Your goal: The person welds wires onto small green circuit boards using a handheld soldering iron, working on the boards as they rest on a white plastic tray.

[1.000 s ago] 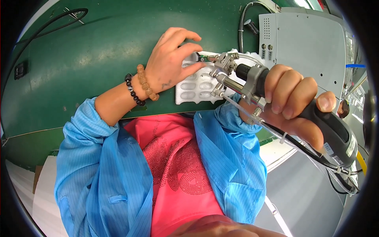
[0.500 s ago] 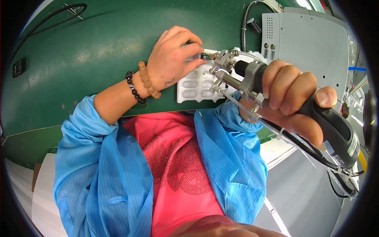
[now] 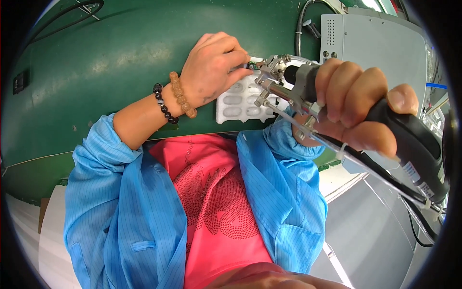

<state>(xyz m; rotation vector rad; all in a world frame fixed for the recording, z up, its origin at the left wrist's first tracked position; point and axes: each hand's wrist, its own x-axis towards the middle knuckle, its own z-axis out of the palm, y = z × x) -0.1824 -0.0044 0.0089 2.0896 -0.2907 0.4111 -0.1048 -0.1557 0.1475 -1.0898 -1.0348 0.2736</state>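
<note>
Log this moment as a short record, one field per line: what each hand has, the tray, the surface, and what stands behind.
Left hand: left hand pinches a small dark part at the tool tip
Right hand: right hand grips a handheld power tool by its black handle
Tool tip: metal nozzle over the tray's upper edge
Tray: white moulded tray with oval pockets
Surface: green mat
Behind: grey equipment box
Wrist: two bead bracelets
</note>
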